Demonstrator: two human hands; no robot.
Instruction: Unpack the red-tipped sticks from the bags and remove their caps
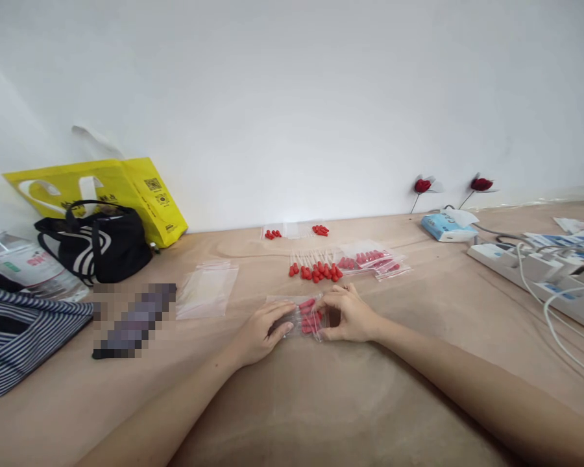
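A small clear zip bag [304, 316] with several red-tipped pieces inside lies flat on the tan table [321, 402]. My left hand [263, 331] rests on its left half, fingers pressed flat over the plastic. My right hand [348, 314] pinches the bag's right end with curled fingers. Just beyond lies a loose row of red-tipped white sticks [315, 269]. To their right sits a pile of filled clear bags [372, 261].
Empty clear bags [207, 288] lie at the left; a few red pieces [320, 229] sit near the wall. A black handbag [97, 243], yellow bag [126, 188], striped cloth [24, 337] and water bottle [22, 266] crowd the left. Power strip with cables [540, 272] and tissue pack [448, 227] are at right.
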